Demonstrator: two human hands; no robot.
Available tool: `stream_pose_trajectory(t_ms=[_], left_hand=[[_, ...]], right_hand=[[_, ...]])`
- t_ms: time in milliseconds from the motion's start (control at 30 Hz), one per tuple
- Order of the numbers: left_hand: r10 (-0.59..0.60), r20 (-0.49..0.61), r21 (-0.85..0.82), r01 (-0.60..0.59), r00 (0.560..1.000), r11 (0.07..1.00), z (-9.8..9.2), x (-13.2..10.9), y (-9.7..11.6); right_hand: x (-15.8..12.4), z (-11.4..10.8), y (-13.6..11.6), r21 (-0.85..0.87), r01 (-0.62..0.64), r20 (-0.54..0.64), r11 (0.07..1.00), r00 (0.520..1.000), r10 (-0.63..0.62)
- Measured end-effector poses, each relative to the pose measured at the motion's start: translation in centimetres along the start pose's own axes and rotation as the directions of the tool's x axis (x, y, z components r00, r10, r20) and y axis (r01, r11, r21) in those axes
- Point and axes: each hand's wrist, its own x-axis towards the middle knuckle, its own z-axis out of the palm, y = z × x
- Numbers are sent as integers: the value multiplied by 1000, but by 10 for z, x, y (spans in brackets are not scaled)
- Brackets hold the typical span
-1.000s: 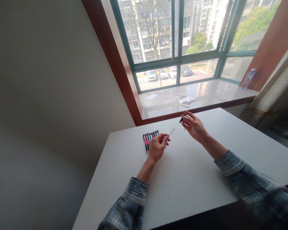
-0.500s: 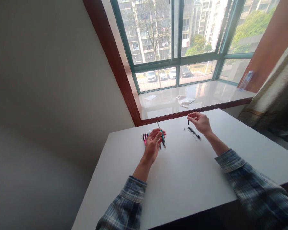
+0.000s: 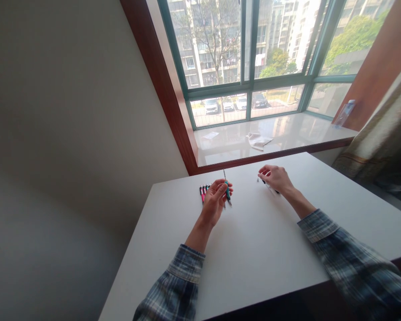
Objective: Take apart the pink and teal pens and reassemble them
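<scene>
Head view: our left hand (image 3: 214, 201) grips a teal pen (image 3: 227, 191) at its one o'clock, a thin rod (image 3: 224, 174) seemingly standing from the pen's top; tilting it could let the rod slip out. Our right hand (image 3: 276, 177) bends over dark pen parts (image 3: 277, 192), largely covering them; we cannot tell whether it pinches anything. A careless brush could roll away the small pale bit (image 3: 258, 180) at its nine o'clock. The left hand partly hides a row of pens (image 3: 202, 192) at its ten o'clock.
</scene>
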Motion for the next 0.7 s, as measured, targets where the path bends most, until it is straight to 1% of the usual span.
stream_pose_trajectory(t_ms=[133,300,467,700], left_hand=[[-13,0,11,13,1000,1000,0,-1,-1],[-25,2,1,25,1000,1000,1,-2,0],[-32,-14,-3,32,999,999,2,-2,1],[-30,-6,2,30,1000,1000,-1,0,0]], right_hand=[[0,1,3,-80,-11,47,997,999,15],[0,4,3,-82,-23,91,996,995,31],[1,3,5,-111,-19,66,994,997,26],[3,-5,14,-158,-8,17,987,1000,11]])
